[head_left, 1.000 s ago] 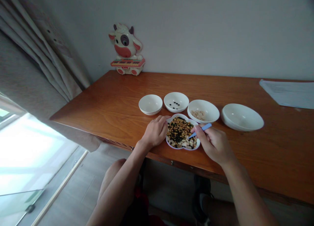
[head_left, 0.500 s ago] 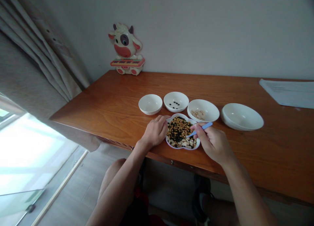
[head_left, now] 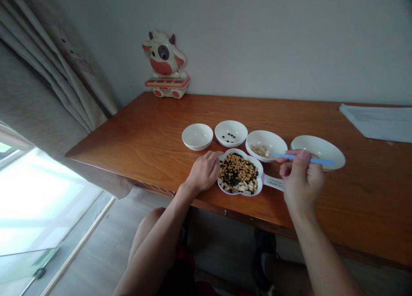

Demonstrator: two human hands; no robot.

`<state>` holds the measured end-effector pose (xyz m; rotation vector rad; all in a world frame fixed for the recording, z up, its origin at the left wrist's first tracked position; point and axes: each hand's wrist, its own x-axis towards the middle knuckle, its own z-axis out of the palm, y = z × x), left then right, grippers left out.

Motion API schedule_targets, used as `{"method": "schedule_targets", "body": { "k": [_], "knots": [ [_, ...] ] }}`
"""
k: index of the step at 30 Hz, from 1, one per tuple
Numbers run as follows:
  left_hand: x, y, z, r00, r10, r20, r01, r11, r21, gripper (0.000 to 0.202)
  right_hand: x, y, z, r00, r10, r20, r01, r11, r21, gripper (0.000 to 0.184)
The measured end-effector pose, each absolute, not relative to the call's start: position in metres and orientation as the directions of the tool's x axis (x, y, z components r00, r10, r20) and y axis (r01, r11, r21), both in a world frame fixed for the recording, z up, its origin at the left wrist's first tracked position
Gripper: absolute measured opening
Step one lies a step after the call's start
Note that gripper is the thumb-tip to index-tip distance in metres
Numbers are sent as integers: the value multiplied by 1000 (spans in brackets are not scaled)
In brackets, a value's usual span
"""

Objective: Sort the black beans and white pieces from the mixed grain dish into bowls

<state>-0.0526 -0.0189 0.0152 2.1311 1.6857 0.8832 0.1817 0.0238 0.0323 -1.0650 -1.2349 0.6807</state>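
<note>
A white flower-shaped dish [head_left: 261, 169] with a lavender edge and a labelled handle lies at the table's front edge, full of yellow kernels, black beans and pale peanuts. My left hand [head_left: 204, 171] is closed on its left rim; the fingertips are partly hidden. My right hand [head_left: 304, 180] pinches slim blue tweezers [head_left: 317, 161], pointing left over the third white bowl [head_left: 277, 148]. A small pale piece seems to be at their tip, above the pale pieces [head_left: 259, 150] in that bowl.
Left of it stand a white bowl with several black beans [head_left: 231, 126] and another white bowl [head_left: 197, 135]. A larger white bowl [head_left: 334, 152] is partly behind my right hand. A cow toy [head_left: 165, 64] and papers [head_left: 383, 122] lie farther back on the wooden table [head_left: 144, 137].
My right hand has moved right and up from the flower-shaped dish, bringing the tweezers over the third bowl and uncovering the dish's handle. My left hand has stayed put.
</note>
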Motion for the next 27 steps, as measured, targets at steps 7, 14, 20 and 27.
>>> {"method": "schedule_targets", "body": {
  "k": [7, 14, 20, 27],
  "knots": [
    [-53, -19, 14, 131, 946, 296, 775, -284, 565, 36, 182, 27, 29, 259, 879, 401, 166, 369, -915, 42],
    [-53, -20, 15, 126, 946, 299, 776, -281, 565, 37, 180, 25, 30, 243, 879, 411, 180, 375, -909, 44],
    [-53, -19, 15, 128, 945, 301, 772, -285, 569, 37, 181, 23, 32, 229, 904, 361, 151, 334, -930, 45],
    [-53, -19, 14, 130, 947, 295, 771, -284, 571, 36, 187, 18, 27, -30, 955, 295, 189, 295, -937, 45]
  ]
}}
